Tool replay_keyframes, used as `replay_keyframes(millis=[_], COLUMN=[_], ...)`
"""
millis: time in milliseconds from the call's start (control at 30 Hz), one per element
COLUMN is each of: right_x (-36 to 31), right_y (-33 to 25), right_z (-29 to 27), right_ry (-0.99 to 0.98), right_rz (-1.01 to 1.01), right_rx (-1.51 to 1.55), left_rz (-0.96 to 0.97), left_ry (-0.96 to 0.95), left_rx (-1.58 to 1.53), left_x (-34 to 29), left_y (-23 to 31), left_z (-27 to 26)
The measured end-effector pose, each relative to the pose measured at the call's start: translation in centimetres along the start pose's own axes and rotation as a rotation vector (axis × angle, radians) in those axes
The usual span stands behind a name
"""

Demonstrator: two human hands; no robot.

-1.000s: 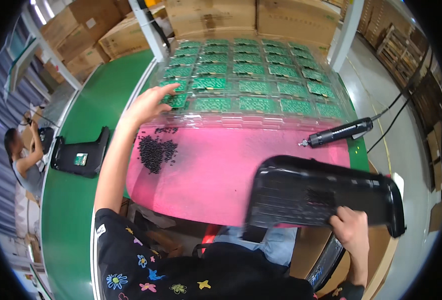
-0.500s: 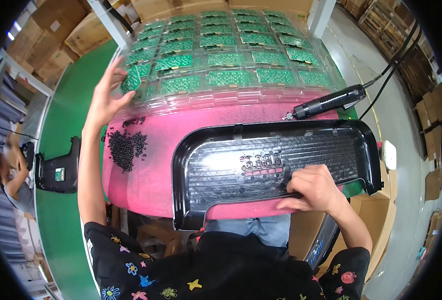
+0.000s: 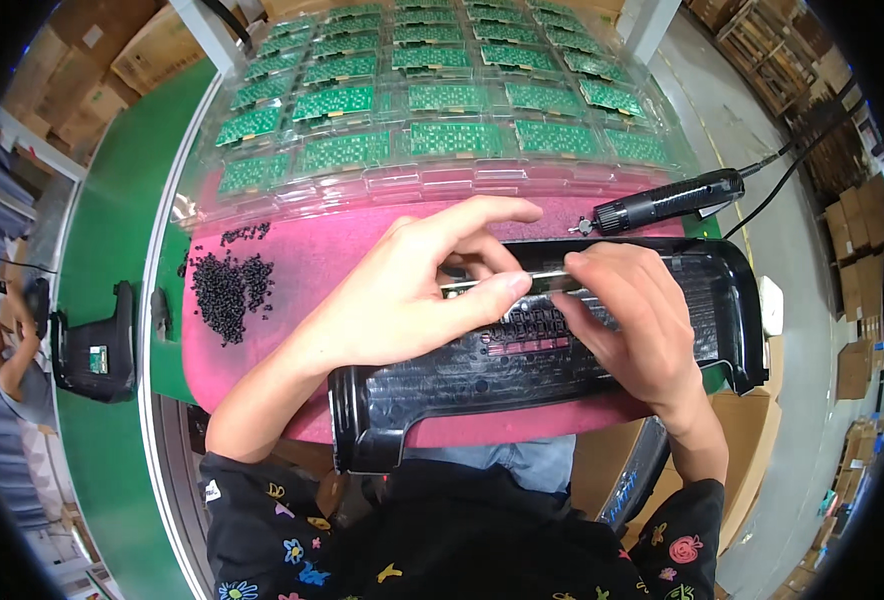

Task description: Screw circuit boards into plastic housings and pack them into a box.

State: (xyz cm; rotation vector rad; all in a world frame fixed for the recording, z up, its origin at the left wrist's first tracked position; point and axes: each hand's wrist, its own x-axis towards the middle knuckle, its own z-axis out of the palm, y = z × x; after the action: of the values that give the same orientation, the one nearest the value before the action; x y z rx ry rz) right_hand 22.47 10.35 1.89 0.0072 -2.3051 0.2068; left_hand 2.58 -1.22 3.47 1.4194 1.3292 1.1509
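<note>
1. Fingers of the left hand (image 3: 402, 280) and right hand (image 3: 647, 315) pinch the circuit board (image 3: 548, 274), nearly edge-on, over the black shell (image 3: 442, 385).
2. Grip only its edges, sparing the faces.
3. Tilt it gently.

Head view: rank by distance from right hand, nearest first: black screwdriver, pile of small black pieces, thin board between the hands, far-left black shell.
1. Thin board: at the right hand, on its left.
2. Black screwdriver: beyond the hand.
3. Pile of small black pieces: left, on the pink mat.
4. Black shell: far left, on the green surface.
</note>
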Motion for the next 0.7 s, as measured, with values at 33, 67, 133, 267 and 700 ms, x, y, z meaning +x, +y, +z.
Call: replay_keyframes(millis=[33,67,133,267,700], right_x=[0.0,0.1,-0.3,-0.7,-3.7], right_y=[0.0,0.0,0.1,0.4,3.1], right_z=[-0.1,-0.2,0.2,0.0,-1.3], right_ry=[-0.011,-0.04,-0.04,-0.058,-0.333], right_rz=[0.008,-0.004,-0.018,-0.028,0.425], right_rx=[0.015,0.038,0.069,0.08,0.463], left_rz=[-0.003,-0.047,-0.137,-0.215,0.14], left_ry=[0.0,-0.019,-0.047,-0.076,-0.04], left_rx=[-0.007,-0.062,-0.139,-0.356,0.386], left_x=[-0.1,-0.4,-0.8,-1.5,-1.5], left_y=[-0.2,-0.4,-0.5,-0.8,-3.0], left_z=[-0.1,-0.3,-0.5,-1.3,-0.3])
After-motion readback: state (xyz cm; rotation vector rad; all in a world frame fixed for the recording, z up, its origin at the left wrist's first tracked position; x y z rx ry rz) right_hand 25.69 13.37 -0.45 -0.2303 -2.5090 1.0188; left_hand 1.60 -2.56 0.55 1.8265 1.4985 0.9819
